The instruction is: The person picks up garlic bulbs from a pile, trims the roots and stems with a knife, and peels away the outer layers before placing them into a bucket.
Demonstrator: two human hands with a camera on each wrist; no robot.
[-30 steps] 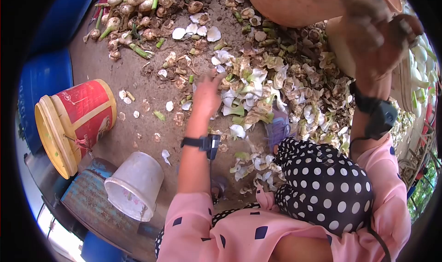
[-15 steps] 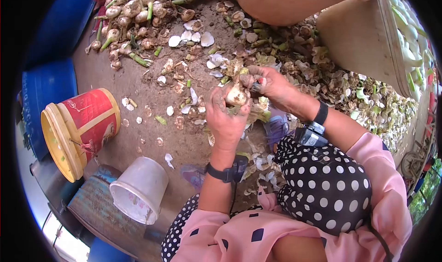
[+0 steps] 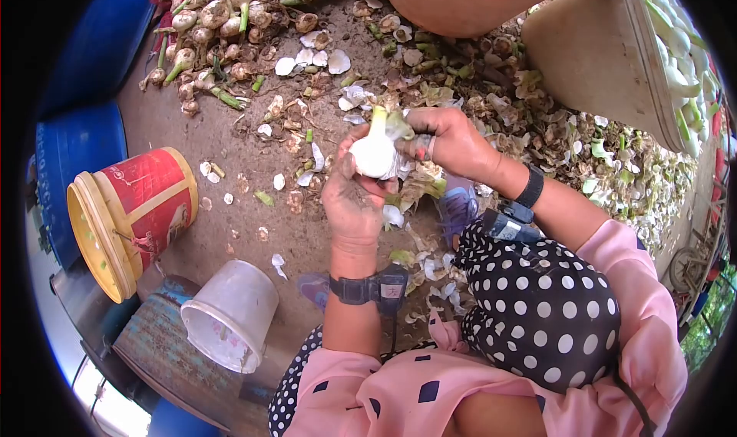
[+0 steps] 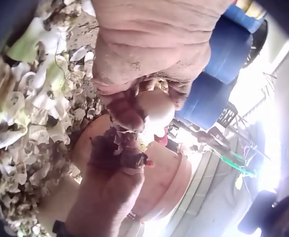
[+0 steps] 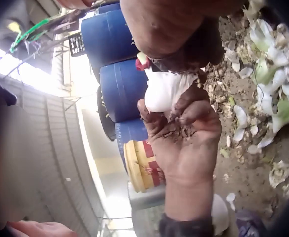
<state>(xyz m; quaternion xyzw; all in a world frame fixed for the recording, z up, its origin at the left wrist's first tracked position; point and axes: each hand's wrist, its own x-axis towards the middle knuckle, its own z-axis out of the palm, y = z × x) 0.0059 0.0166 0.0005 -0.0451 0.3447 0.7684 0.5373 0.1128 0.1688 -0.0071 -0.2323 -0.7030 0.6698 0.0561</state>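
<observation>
our left hand (image 3: 353, 199) grips the white bulb (image 3: 372, 156) above the littered floor (image 3: 184, 130), while our right hand (image 3: 451, 141) pinches the loose skin (image 3: 399, 126) beside its stem (image 3: 378, 119); we'd best steady the bulb and draw the skin away gently, sparing the stem.

Left grip (image 3: 355, 199) curled, right grip (image 3: 449, 141) pinching beside it, left forearm (image 3: 351, 326) extended forward, right forearm (image 3: 568, 207) slanting inward
</observation>
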